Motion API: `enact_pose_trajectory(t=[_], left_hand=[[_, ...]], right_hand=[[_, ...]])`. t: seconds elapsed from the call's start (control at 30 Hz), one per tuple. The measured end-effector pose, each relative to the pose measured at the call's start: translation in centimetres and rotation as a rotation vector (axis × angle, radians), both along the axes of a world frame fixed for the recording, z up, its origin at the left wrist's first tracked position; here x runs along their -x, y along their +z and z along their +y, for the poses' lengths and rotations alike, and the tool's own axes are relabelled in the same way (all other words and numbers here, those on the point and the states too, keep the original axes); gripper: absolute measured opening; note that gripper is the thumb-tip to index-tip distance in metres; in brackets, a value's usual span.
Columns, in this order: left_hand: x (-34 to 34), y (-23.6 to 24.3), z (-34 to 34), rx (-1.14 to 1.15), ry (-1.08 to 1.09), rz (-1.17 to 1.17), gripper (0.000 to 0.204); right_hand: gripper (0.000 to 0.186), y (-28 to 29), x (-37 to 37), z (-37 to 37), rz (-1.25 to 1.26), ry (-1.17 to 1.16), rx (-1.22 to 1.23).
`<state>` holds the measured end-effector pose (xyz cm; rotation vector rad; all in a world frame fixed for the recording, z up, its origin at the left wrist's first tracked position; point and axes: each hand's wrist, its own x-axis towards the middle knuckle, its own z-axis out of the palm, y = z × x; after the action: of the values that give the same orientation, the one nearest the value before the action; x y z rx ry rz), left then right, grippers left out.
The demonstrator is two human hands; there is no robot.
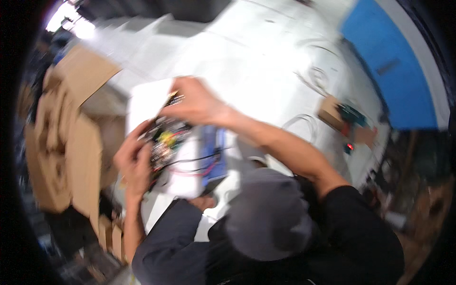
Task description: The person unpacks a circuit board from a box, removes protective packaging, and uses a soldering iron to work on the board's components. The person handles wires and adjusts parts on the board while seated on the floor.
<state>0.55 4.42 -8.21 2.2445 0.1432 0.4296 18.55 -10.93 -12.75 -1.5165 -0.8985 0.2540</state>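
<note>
Over the white rectangular panel (144,97) sits a dark, component-covered circuit board (163,146), likely light, stiff and fragile, best held by its edges. The right hand (195,102) pinches its far end; the left hand (134,159) curls alongside, hold unclear.

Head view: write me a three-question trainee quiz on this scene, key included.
1. In the picture, on which side of the bare left hand is the open brown cardboard box? A: right; B: left; C: directly below.
2. True or false: the bare right hand is higher in the picture than the left.
3. Fill the gap: among the dense, dark mass of electronic parts and wires sits a bright ____ part.

Key: 1. B; 2. true; 3. yellow.
</note>
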Motion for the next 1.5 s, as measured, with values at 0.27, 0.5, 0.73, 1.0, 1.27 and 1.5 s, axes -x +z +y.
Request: enact_pose_trajectory(t=[0.27, 0.5, 0.73, 1.0, 1.27, 1.5], left_hand=[[0.9, -0.9, 1.9, 0.051, -0.104, 0.020, 0.014], [0.8, -0.6, 2.3, -0.041, -0.156, 0.018, 0.013], [1.6, -0.2, 2.1, -0.024, -0.140, 0.023, 0.016], [1.2, 0.1, 1.1, -0.030, -0.124, 0.097, 0.012], [1.3, -0.3, 1.5, -0.074, -0.106, 0.075, 0.012], [1.2, -0.4, 1.4, -0.040, -0.112, 0.077, 0.012]], right_hand=[[0.040, -1.0, 3.4, -0.6, 0.001, -0.250, 0.073], [0.058, -0.9, 3.0, -1.8, 0.030, -0.096, 0.101], [0.069, -2.2, -0.9, -10.1, 0.124, -0.292, -0.002], [0.049, -16.1, -2.3, -46.4, -0.040, -1.373, 0.806], [0.075, -22.4, 4.2, -57.5, 0.373, -1.042, 1.028], [0.048, -22.5, 4.7, -56.1, 0.165, -1.169, 0.972]])
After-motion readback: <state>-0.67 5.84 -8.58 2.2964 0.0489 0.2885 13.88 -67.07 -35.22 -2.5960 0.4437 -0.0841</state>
